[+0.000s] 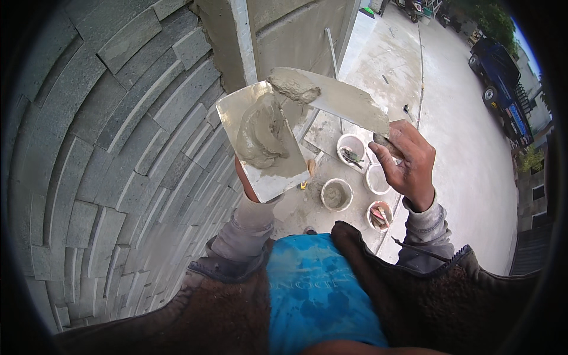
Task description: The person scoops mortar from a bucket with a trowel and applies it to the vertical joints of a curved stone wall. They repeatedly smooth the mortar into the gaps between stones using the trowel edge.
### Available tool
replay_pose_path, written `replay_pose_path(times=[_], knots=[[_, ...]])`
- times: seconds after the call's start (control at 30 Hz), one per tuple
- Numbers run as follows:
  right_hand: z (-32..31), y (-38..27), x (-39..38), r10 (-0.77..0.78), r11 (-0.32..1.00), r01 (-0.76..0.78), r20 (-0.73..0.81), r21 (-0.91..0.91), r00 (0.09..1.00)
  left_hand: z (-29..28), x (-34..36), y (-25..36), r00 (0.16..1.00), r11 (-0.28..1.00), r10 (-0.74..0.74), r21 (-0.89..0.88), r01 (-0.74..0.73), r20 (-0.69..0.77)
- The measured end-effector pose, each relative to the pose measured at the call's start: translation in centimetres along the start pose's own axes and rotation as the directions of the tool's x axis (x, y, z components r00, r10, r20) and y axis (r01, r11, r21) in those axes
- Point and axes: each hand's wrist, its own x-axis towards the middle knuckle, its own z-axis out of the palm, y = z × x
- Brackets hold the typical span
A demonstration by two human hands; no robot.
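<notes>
My left hand (pixel 246 181) is mostly hidden beneath a flat plasterer's hawk (pixel 279 184), which it holds up, tilted, in front of me. A heap of wet grey mortar (pixel 259 131) covers much of the hawk's face. Thumb and fingers of my right hand (pixel 412 164) close around the handle of a long plastering trowel (pixel 355 105). The trowel's blade reaches left to the hawk's upper right edge; whether they touch I cannot tell. Thin mortar smears the blade, and a thicker lump (pixel 294 86) sits toward its far left end.
Grey stacked-stone cladding (pixel 106 171) fills the left side, ending at a plastered corner (pixel 228 44). On the floor stand a bucket of mortar (pixel 336 194), a bucket with tools (pixel 379 215) and other pails (pixel 351 150). A blue truck (pixel 500 86) is parked far right.
</notes>
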Motion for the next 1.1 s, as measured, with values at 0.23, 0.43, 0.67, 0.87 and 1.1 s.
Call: replay_pose_path(times=[0.23,0.43,0.67,0.87,1.1], knots=[[-3.4,-7.3,8.0,-0.111,0.972,0.088,-0.098,-0.217,0.989,-0.4,1.0,4.1,0.985,0.971,-0.17,0.166,0.174,-0.043],[-4.8,-11.2,18.6,-0.287,0.881,0.212,-0.122,-0.422,0.95,-4.4,0.4,7.4,0.865,0.871,-0.321,-0.239,0.43,0.385],[-10.8,-11.6,30.8,-0.085,0.845,0.15,0.147,-0.514,0.985,-2.7,-1.3,9.4,0.924,0.936,-0.323,-0.071,0.343,0.206],[-11.3,-18.0,35.6,0.241,0.929,-0.151,0.241,-0.338,0.94,-0.2,-0.6,10.9,0.946,0.91,-0.316,0.308,0.279,0.078],[-11.4,-12.7,39.2,-0.032,0.898,0.152,0.284,-0.412,0.958,-0.8,-0.1,9.6,0.882,0.188,-0.01,0.867,-0.461,0.471]])
